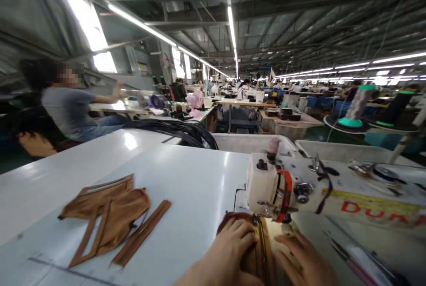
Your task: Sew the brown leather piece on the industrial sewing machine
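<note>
Seated person (pixel 66 104) far left, at another desk. Loose brown leather pieces (pixel 109 219) lie left on white desk (pixel 186 179). Left hand (pixel 226 255) flat, fingers together, pressing brown workpiece (pixel 256 255) under sewing machine (pixel 282 188) head. Right hand (pixel 306 261) spread flat just right of needle. Thread cones (pixel 357 106) far right.

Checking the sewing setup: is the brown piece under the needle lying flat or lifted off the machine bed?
Flat. The brown piece lies on the bed under the sewing machine head, pressed down by the left hand and right hand.
</note>
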Action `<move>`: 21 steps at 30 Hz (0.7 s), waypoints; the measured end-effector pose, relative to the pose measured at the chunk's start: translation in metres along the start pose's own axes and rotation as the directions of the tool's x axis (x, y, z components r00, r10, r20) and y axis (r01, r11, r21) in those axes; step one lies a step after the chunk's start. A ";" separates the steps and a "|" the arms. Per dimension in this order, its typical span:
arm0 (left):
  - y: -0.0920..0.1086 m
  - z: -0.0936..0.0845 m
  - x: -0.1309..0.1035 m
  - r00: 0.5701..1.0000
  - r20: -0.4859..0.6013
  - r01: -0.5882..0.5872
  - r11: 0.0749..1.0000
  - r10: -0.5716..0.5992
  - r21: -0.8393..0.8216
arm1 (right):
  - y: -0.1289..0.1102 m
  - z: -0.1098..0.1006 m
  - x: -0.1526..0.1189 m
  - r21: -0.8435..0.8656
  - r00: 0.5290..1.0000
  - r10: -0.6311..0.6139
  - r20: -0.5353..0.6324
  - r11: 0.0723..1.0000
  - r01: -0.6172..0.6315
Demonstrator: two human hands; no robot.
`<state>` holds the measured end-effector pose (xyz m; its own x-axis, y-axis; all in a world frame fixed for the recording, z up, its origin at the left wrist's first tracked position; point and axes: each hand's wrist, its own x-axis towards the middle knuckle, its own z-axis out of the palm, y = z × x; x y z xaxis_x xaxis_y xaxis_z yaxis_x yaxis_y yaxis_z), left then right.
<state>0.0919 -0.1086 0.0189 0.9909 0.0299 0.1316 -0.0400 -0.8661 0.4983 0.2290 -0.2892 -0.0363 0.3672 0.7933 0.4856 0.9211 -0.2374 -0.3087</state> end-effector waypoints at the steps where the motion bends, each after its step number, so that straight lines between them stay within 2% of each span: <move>1: -0.002 0.002 0.000 1.000 0.003 -0.010 1.000 0.010 0.007 | -0.002 0.009 0.013 0.022 0.996 0.086 0.013 0.996 -0.086; 3: -0.005 0.003 0.002 0.999 0.031 -0.018 0.999 0.017 0.048 | -0.001 0.020 0.029 0.056 0.969 0.238 0.067 0.969 -0.242; 5: -0.007 0.004 0.002 0.998 0.063 -0.039 0.995 0.033 0.092 | 0.006 0.025 0.035 0.109 0.953 0.274 0.132 0.951 -0.289; 9: -0.008 0.005 0.002 0.991 0.112 -0.086 0.986 0.070 0.142 | 0.020 0.032 0.026 0.240 0.978 0.169 0.123 0.951 -0.194; 11: -0.007 0.006 0.002 0.991 0.122 -0.083 0.984 0.064 0.160 | 0.023 0.034 0.019 0.241 0.986 0.110 0.125 0.961 -0.137; 16: -0.006 0.007 0.004 0.993 0.116 -0.046 0.982 0.025 0.182 | 0.021 0.036 0.011 0.056 0.960 -0.104 0.261 0.994 0.092; 19: -0.005 0.003 0.005 0.989 0.148 -0.035 0.984 0.009 0.176 | 0.018 0.034 0.015 -0.045 0.951 -0.199 0.235 0.976 0.215; 21: -0.003 -0.001 0.006 0.987 0.163 -0.030 0.986 0.003 0.164 | 0.016 0.032 0.018 -0.076 0.952 -0.216 0.217 0.969 0.237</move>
<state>0.0974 -0.1058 0.0188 0.9985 -0.0548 -0.0085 -0.0484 -0.9366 0.3471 0.2458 -0.2605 -0.0585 0.1224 0.9282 0.3514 0.9890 -0.0843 -0.1218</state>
